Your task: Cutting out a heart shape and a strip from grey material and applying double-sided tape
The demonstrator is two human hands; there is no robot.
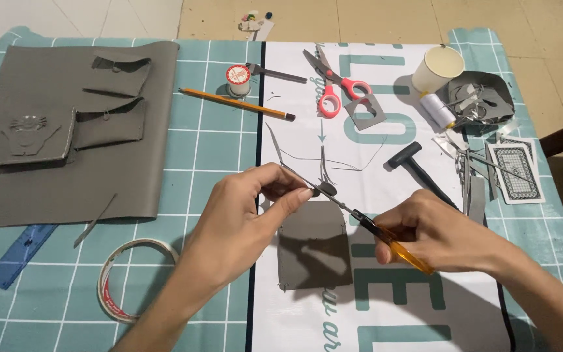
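While hands [333, 221] grip, perhaps scissors [386, 238], leather [314, 251]

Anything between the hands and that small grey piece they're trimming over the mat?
Nothing visible. The left hand pinches the small grey piece at its fingertips, and the right hand has the orange-handled scissors with blades reaching it. The grey leather rectangle lies below, apart from the grip.

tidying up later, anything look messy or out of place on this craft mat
Yes: grey offcuts and slivers lie heaped at the mat's far right by the paper cup, and playing cards sit among them. Thin strips are scattered mid-table.
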